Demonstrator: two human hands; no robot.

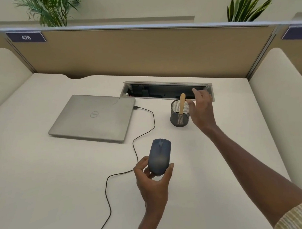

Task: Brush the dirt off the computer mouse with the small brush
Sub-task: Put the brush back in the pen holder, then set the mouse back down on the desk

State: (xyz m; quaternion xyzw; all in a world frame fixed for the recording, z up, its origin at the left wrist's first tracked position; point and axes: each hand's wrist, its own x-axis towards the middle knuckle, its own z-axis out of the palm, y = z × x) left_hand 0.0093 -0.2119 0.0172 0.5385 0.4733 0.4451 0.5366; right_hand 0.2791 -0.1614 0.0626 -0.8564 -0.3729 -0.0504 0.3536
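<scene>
Left grip [153,176] curled, holding; right grip [201,109] seemingly spread, extended.

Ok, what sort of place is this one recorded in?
Most likely an open-plan office workstation. A tan partition with a numbered tag fences off the white desk, a cable tray is set into the desktop, and a closed laptop lies beside a mesh pen cup.

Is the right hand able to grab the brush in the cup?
Probably yes. The right hand is open right beside the mesh cup, and the brush handle sticks up above the rim with nothing covering it. The left hand holds the mouse, out of the way.
</scene>
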